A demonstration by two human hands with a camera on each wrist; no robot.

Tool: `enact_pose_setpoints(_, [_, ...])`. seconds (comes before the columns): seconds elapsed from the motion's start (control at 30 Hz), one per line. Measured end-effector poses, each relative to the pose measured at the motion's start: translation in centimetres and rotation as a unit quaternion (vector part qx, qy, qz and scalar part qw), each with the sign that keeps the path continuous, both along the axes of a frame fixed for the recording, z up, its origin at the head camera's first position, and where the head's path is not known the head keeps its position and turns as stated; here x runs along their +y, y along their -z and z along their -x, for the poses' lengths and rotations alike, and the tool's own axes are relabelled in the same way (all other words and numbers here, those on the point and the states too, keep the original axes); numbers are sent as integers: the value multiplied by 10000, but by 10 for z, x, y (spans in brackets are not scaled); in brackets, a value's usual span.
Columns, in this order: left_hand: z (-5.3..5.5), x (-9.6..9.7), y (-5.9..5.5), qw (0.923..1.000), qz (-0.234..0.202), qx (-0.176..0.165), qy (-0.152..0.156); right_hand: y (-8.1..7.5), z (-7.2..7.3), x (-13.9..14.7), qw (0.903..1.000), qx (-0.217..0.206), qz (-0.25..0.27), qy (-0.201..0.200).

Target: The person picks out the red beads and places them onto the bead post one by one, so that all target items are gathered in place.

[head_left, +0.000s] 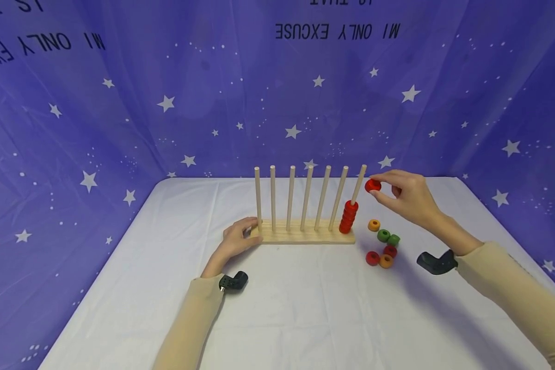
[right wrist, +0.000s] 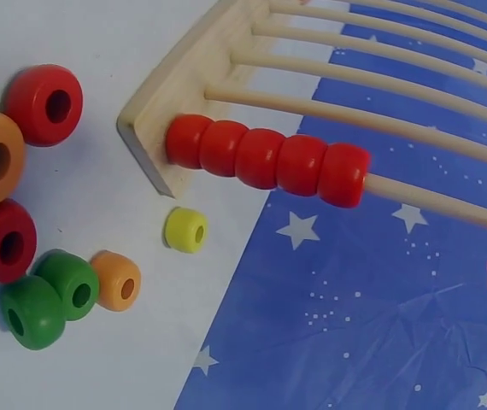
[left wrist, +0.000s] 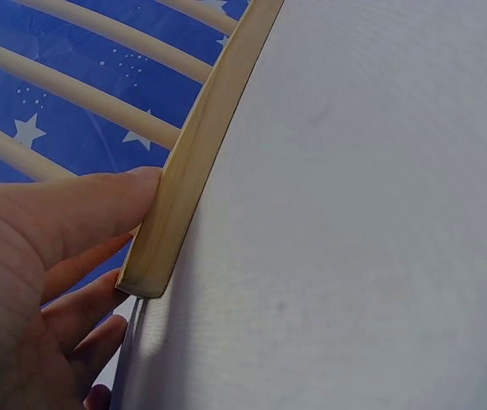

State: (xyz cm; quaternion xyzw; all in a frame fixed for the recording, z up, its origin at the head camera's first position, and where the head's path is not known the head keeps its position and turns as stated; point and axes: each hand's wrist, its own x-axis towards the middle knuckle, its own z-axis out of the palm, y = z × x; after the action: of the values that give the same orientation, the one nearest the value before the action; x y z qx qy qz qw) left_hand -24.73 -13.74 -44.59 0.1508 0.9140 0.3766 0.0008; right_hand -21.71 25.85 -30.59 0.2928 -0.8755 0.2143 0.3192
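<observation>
In the head view, left of centre, the left hand (head_left: 235,240) grips the near end of a wooden base (head_left: 300,237), which stands mid-frame on the white surface (head_left: 305,308). Seven pegs (head_left: 307,198) rise from it; the rightmost carries five stacked red beads (head_left: 347,218). Right of centre, loose beads (head_left: 372,258) lie in red, green and orange; above them, the right hand (head_left: 409,198) pinches a red bead (head_left: 372,186) just beside that peg's upper part.

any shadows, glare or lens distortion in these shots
Head view: a soft shadow on the white tablecloth below the right sleeve; left wrist view: soft shadow beside the wooden base; right wrist view: small highlights on the red beads, pegs looking slightly bowed.
</observation>
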Motion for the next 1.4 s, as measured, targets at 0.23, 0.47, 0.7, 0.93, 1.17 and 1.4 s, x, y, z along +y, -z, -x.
enact_pose_setpoints(0.23, [-1,0,1,10000,27,67,2,-5,2,-1,9999,129,66,-45])
enact_pose_setpoints(0.47, [-2,0,0,10000,-49,16,15,-10,2,-3,9991,328,206,-182])
enact_pose_setpoints(0.7, [-2,0,0,10000,-39,7,-17,-13,4,-4,9987,365,273,-220])
enact_pose_setpoints(0.93, [-1,1,0,10000,-3,1,-6,-17,4,-6,9981,424,364,-252])
enact_pose_setpoints(1.17, [-1,1,1,10000,-28,-5,19,-22,2,-8,9978,494,403,-157])
enact_pose_setpoints(1.4, [-1,1,0,10000,-39,-25,2,-25,3,-10,9973,548,434,-208])
